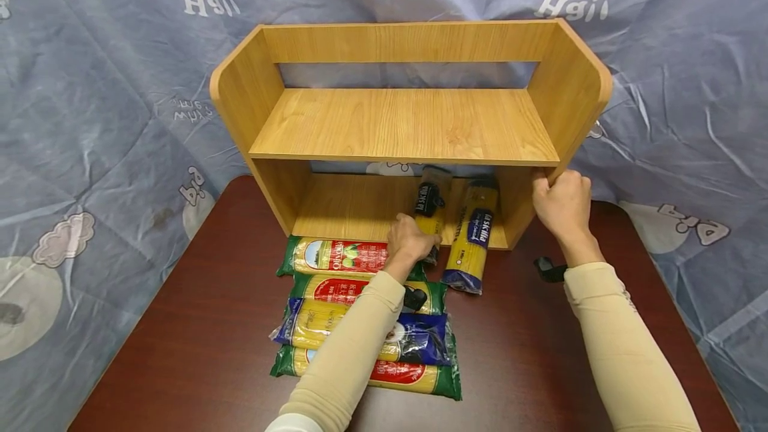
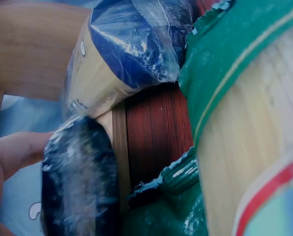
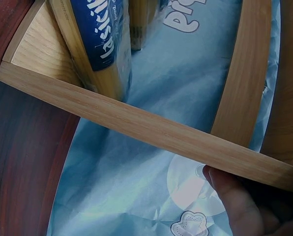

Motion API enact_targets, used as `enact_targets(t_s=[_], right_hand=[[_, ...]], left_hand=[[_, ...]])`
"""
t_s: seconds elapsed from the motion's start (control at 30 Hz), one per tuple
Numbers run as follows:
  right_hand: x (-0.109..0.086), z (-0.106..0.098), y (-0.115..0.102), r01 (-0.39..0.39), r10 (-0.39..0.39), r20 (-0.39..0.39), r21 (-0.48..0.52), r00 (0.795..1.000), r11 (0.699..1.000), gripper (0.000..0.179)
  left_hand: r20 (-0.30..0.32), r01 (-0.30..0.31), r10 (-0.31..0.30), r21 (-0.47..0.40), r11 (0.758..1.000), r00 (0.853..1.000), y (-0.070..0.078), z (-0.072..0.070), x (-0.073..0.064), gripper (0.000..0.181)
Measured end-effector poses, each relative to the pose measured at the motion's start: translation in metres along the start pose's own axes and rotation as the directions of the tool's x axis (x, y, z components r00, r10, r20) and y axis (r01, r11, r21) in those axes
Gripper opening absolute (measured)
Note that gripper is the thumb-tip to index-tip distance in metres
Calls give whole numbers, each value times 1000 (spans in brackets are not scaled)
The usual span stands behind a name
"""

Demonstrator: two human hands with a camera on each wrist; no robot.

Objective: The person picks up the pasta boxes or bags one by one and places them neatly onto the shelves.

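My left hand (image 1: 410, 242) grips the near end of a spaghetti pack with a black label (image 1: 429, 200). That pack lies on the lower board of a wooden shelf (image 1: 408, 122), its far end pointing inward. In the left wrist view, fingers rest against the pack's dark end (image 2: 80, 182). My right hand (image 1: 564, 209) holds the front edge of the shelf's right side panel (image 3: 151, 125), just under the middle board. Between the hands, a blue-labelled spaghetti pack (image 1: 471, 239) lies partly on the lower board, its near end jutting over the table.
Several spaghetti packs in green and blue wrappers lie in a row in front of the shelf, including a red-labelled one (image 1: 342, 257) and a blue-ended one (image 1: 420, 339). The dark red table (image 1: 180, 325) meets a printed grey-blue cloth (image 1: 120, 119) behind.
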State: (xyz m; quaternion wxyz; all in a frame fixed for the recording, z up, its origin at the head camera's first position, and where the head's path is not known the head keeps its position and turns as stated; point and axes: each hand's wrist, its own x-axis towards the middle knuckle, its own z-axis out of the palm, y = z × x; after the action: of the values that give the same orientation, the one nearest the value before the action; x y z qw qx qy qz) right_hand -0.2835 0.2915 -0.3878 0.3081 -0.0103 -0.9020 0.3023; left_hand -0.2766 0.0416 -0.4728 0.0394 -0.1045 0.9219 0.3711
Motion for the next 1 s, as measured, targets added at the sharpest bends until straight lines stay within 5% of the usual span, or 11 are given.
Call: enact_targets(t_s=[0.33, 0.6, 1.0], right_hand=[[0, 1, 0, -12, 12, 5, -1, 1000, 1000, 34], [0, 0, -2, -31, 31, -2, 12, 1000, 999, 35], [0, 1, -2, -14, 14, -1, 12, 1000, 1000, 35]], left_hand=[[69, -94, 92, 39, 995, 993, -4, -5, 0, 54], [58, -192, 188, 59, 980, 980, -5, -22, -4, 95], [12, -322, 322, 34, 946, 947, -6, -48, -20, 103]])
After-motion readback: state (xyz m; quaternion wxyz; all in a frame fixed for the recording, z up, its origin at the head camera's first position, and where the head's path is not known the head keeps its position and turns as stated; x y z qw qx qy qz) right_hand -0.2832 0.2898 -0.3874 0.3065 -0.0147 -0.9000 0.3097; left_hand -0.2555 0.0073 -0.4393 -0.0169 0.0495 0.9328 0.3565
